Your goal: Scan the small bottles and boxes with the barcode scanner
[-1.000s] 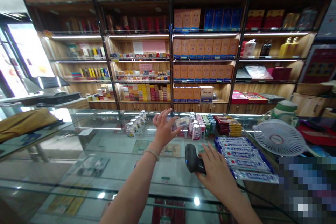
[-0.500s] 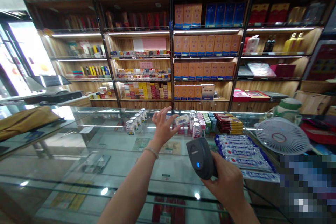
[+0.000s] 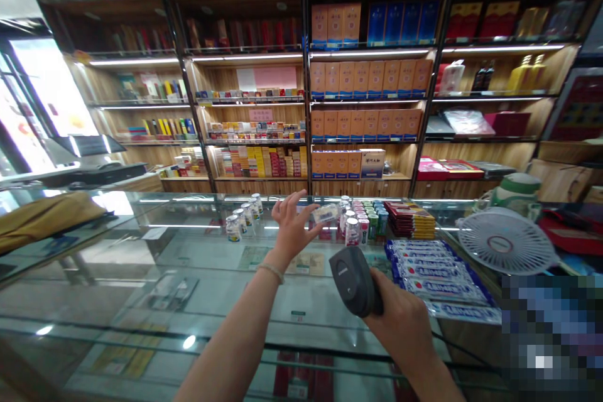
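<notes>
Left grip (image 3: 293,227) is clamped on the left end of a small clear bottle (image 3: 326,212) at mid-frame; below, a dark scanner (image 3: 354,281) is held in the right grip (image 3: 400,315). Print on the bottle cannot be read.

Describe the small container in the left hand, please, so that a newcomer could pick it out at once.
Find the glass counter in front of the wooden shelves, then the left hand above it. The small, pale container is in that hand's grasp. Unlike the small bottles standing upright just to its right, it is held tipped on its side.
</notes>
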Motion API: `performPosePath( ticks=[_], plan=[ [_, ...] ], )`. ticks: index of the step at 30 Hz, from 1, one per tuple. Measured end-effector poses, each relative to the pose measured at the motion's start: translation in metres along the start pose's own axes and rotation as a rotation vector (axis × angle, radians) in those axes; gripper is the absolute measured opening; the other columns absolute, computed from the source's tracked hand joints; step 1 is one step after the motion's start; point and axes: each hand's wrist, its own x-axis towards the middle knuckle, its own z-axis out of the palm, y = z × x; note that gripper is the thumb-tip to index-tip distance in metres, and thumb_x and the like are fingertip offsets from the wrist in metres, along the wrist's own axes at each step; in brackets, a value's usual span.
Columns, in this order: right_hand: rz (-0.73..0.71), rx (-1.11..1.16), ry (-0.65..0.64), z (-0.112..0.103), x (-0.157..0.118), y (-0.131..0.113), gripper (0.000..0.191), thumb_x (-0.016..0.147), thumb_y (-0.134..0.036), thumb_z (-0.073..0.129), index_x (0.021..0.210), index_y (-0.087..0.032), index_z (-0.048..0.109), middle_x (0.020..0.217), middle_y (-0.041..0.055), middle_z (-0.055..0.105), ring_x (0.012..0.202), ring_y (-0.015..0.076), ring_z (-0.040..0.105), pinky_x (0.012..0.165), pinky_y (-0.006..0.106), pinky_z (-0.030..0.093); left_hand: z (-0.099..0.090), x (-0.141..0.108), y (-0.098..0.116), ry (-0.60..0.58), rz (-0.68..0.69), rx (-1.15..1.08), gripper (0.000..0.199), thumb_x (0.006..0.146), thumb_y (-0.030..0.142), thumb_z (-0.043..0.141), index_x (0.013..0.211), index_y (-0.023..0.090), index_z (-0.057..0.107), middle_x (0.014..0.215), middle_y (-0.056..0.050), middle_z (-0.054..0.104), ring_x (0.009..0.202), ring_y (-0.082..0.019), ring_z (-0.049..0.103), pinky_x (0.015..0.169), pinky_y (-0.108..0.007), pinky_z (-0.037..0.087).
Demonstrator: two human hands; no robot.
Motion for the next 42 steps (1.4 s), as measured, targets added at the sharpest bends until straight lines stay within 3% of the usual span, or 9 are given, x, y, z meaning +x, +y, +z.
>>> performPosePath(
  ticks=[6, 9, 11, 19, 24, 26, 30, 34, 42],
  plan=[
    [0.038, -0.098, -0.113, 0.005, 0.006, -0.007, 0.036, 0.081, -0.021, 0.061, 0.117, -0.02, 0.061, 0.104, 0.0092, 0.074, 0.093, 0.0262, 0.069, 0.081, 0.038, 0.051, -0.001, -0.001, -0.002, -0.003, -0.009, -0.001, 0.04, 0.075, 0.044, 0.079, 0.112, 0.032, 0.071, 0.146, -0.009, 0.049, 0.137, -0.033, 0.042, 0.118, -0.056, 0.018],
    [0.035, -0.131, -0.136, 0.007, 0.011, -0.008, 0.031, 0.076, -0.021, 0.068, 0.107, -0.022, 0.065, 0.129, 0.0099, 0.066, 0.125, 0.0333, 0.056, 0.108, 0.05, 0.039, -0.001, 0.0, -0.001, 0.005, -0.006, -0.006, 0.04, 0.075, 0.044, 0.08, 0.112, 0.032, 0.071, 0.146, -0.009, 0.049, 0.136, -0.033, 0.042, 0.118, -0.056, 0.018],
    [0.042, -0.151, -0.167, 0.008, 0.013, -0.008, 0.029, 0.075, -0.021, 0.07, 0.104, -0.023, 0.066, 0.139, 0.0091, 0.06, 0.134, 0.0344, 0.048, 0.115, 0.054, 0.031, -0.002, 0.0, 0.0, 0.009, -0.006, -0.01, 0.039, 0.075, 0.044, 0.079, 0.111, 0.032, 0.072, 0.145, -0.009, 0.05, 0.136, -0.033, 0.043, 0.118, -0.056, 0.018],
    [0.043, -0.108, -0.412, 0.012, 0.014, -0.006, 0.026, 0.082, -0.035, 0.071, 0.106, -0.025, 0.068, 0.142, 0.0071, 0.059, 0.139, 0.0325, 0.045, 0.118, 0.056, 0.027, -0.003, 0.001, -0.001, 0.01, -0.02, -0.037, 0.038, 0.076, 0.043, 0.079, 0.111, 0.031, 0.072, 0.147, -0.009, 0.048, 0.137, -0.033, 0.041, 0.118, -0.056, 0.019],
    [0.028, -0.007, -0.629, -0.002, 0.018, 0.001, 0.06, 0.078, -0.064, 0.069, 0.123, -0.025, 0.065, 0.15, 0.0106, 0.051, 0.144, 0.0356, 0.037, 0.119, 0.06, 0.025, -0.001, 0.0, -0.001, 0.03, -0.036, -0.07, 0.037, 0.077, 0.043, 0.078, 0.111, 0.031, 0.071, 0.147, -0.008, 0.047, 0.137, -0.032, 0.04, 0.119, -0.055, 0.021],
    [0.012, 0.031, -0.663, -0.007, 0.032, 0.005, 0.058, 0.085, -0.067, 0.06, 0.127, -0.027, 0.064, 0.154, 0.0086, 0.047, 0.146, 0.0347, 0.035, 0.118, 0.06, 0.026, -0.001, 0.0, -0.001, 0.038, -0.047, -0.082, 0.037, 0.076, 0.042, 0.079, 0.111, 0.031, 0.071, 0.147, -0.008, 0.047, 0.137, -0.032, 0.04, 0.118, -0.055, 0.021],
    [0.176, -0.003, -0.407, 0.002, 0.089, 0.014, 0.045, 0.096, -0.054, 0.049, 0.127, -0.027, 0.066, 0.149, 0.0079, 0.053, 0.144, 0.0305, 0.038, 0.117, 0.056, 0.03, -0.002, 0.001, 0.001, 0.048, -0.065, -0.09, 0.037, 0.078, 0.042, 0.078, 0.112, 0.03, 0.071, 0.147, -0.009, 0.047, 0.138, -0.033, 0.04, 0.118, -0.056, 0.022],
    [0.341, 0.025, -0.24, 0.037, 0.141, 0.019, 0.031, 0.091, -0.052, 0.06, 0.095, -0.027, 0.078, 0.14, 0.0079, 0.06, 0.138, 0.0325, 0.043, 0.113, 0.058, 0.034, -0.006, 0.002, 0.003, 0.077, -0.105, -0.06, 0.035, 0.078, 0.044, 0.078, 0.109, 0.03, 0.072, 0.145, -0.011, 0.049, 0.136, -0.034, 0.042, 0.118, -0.059, 0.018],
    [0.383, 0.215, -0.09, 0.092, 0.147, 0.018, 0.036, 0.087, -0.055, 0.063, 0.076, -0.024, 0.078, 0.143, 0.0102, 0.057, 0.141, 0.0364, 0.036, 0.112, 0.064, 0.028, -0.003, -0.001, 0.004, 0.08, -0.118, -0.045, 0.035, 0.076, 0.043, 0.08, 0.108, 0.031, 0.073, 0.144, -0.01, 0.05, 0.134, -0.035, 0.044, 0.118, -0.059, 0.019]
  ],
)
